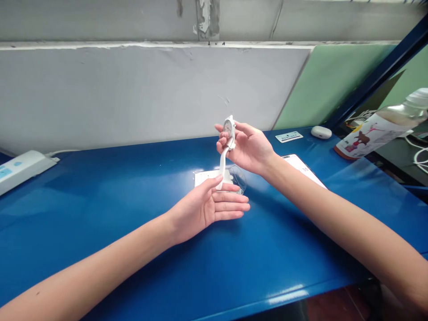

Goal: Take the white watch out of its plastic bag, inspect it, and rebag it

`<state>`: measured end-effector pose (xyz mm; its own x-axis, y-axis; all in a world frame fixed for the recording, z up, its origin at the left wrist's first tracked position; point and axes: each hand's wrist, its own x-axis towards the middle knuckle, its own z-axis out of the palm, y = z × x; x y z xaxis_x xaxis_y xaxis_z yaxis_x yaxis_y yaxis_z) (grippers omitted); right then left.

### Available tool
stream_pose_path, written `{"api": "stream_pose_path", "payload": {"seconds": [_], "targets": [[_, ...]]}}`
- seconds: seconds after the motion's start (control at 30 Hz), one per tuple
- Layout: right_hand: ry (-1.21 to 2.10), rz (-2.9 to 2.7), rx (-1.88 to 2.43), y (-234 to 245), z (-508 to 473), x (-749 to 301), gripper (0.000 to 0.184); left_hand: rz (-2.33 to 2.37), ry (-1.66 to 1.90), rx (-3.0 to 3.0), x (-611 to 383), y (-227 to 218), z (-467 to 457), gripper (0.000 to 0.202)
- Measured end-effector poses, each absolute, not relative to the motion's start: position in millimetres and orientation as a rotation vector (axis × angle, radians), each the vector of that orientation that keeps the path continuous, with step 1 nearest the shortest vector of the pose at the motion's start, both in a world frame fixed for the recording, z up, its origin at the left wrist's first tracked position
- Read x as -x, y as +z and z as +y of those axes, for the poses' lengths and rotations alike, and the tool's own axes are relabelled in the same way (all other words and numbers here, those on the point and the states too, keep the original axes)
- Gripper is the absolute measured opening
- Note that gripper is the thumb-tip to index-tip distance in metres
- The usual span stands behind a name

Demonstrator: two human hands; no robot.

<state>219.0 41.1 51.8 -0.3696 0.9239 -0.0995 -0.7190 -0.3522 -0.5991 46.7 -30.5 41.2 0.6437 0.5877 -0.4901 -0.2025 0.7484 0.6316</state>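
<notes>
A white wristwatch [229, 127] is held up above the table between both hands. My right hand [248, 147] grips it near the round dial, fingers curled about the case. Its white strap hangs down toward my left hand [207, 206], whose thumb pinches the strap's lower end against the index finger while the other fingers stretch out flat, palm up. Behind the left fingers, a white card in clear plastic packaging [202, 177] lies on the table, partly hidden by the hand and strap.
The blue table [133, 196] meets a grey wall. A white power strip [25, 169] lies at the left. Toward the right are a small card [289, 136], a white earbud case [321, 132], a phone with a lit screen [306, 170] partly behind my right forearm, and a tilted bottle [377, 127].
</notes>
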Motion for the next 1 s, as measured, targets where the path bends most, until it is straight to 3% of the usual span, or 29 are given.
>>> {"api": "stream_pose_path", "payload": {"seconds": [0.07, 0.43, 0.67, 1.0], "targets": [[1.822, -0.543, 0.542, 53, 44, -221, 0.017, 0.727, 0.454, -0.529, -46, 43, -33, 0.044], [1.73, -0.951, 0.642, 55, 28, -206, 0.018, 0.73, 0.597, -0.598, -45, 47, -28, 0.049], [1.765, -1.177, 0.77, 53, 18, -200, 0.025, 0.73, 0.65, -0.791, -43, 40, -23, 0.027], [1.803, -1.063, 0.734, 46, 21, -197, 0.027, 0.663, 0.608, -0.879, -41, 38, -25, 0.026]]}}
